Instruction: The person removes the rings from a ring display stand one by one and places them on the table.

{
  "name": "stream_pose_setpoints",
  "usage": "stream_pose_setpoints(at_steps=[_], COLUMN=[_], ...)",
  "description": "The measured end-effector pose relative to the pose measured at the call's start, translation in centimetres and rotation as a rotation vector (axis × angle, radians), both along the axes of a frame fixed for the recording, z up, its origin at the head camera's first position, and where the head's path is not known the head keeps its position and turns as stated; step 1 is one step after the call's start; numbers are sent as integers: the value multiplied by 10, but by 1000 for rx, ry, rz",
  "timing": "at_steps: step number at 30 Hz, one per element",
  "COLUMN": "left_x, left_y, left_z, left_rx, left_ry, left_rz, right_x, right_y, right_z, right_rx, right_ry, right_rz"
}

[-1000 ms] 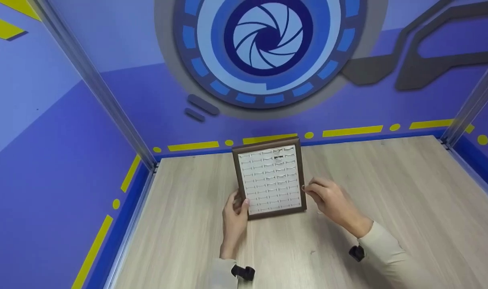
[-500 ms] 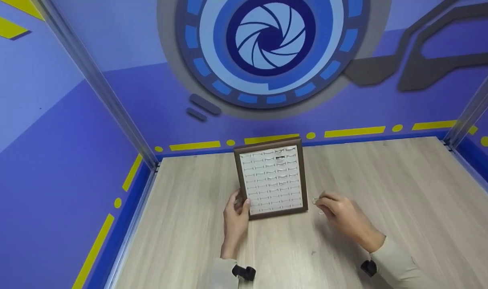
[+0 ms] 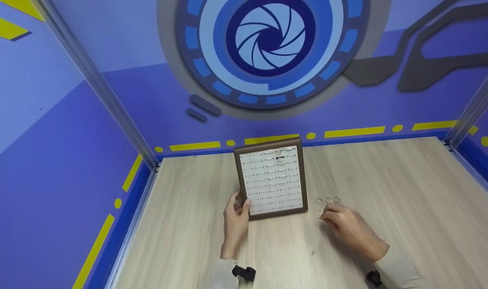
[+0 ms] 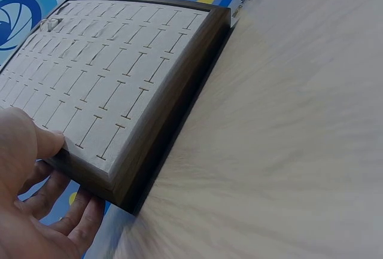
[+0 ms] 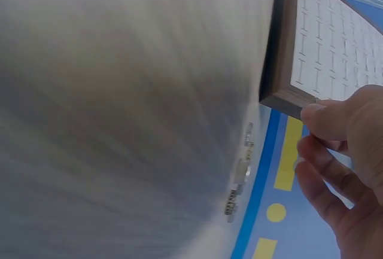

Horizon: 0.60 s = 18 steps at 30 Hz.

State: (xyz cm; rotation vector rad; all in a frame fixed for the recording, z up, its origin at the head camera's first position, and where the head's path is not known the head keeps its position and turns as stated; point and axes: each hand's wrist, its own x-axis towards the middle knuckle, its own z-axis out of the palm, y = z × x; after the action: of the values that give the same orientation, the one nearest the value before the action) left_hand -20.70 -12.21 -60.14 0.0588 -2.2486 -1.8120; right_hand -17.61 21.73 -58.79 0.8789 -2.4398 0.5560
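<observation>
My left hand (image 3: 235, 220) grips the lower left edge of a ring display tray (image 3: 256, 192), thumb on the white slotted pad and fingers behind the brown frame. The tray stands tilted up on the table. In the left wrist view a silvery ring (image 4: 51, 24) sits in a slot near its far end. My right hand (image 3: 350, 226) is low over the table to the right of the tray, thumb and forefinger pinching a small ring (image 3: 320, 214). Just beyond the fingertips lie loose rings, a left one (image 3: 318, 200), a middle one (image 3: 328, 200) and a right one (image 3: 336, 199).
A pale wood-grain table (image 3: 188, 224) carries everything. Behind it rises a blue and purple printed wall (image 3: 204, 132), with metal posts (image 3: 103, 88) at the corners. In the right wrist view several rings (image 5: 241, 172) appear along the table.
My right hand has moved away from the tray's right edge, down and to the right. The ring it held now lies on the table, and its fingertips are at another ring. My left hand keeps its grip.
</observation>
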Motion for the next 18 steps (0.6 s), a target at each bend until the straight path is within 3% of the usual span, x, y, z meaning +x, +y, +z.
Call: stream_pose_setpoints(at_steps=[12, 18], left_x=[-1, 0], left_y=[0, -1], left_z=[0, 0], left_rx=[-6, -12], left_ry=[-8, 15], left_rz=[12, -1], right_x=[4, 4], right_y=[2, 4], right_z=[-6, -8], right_rx=[94, 88], right_ry=[-183, -203], right_rz=[-58, -29])
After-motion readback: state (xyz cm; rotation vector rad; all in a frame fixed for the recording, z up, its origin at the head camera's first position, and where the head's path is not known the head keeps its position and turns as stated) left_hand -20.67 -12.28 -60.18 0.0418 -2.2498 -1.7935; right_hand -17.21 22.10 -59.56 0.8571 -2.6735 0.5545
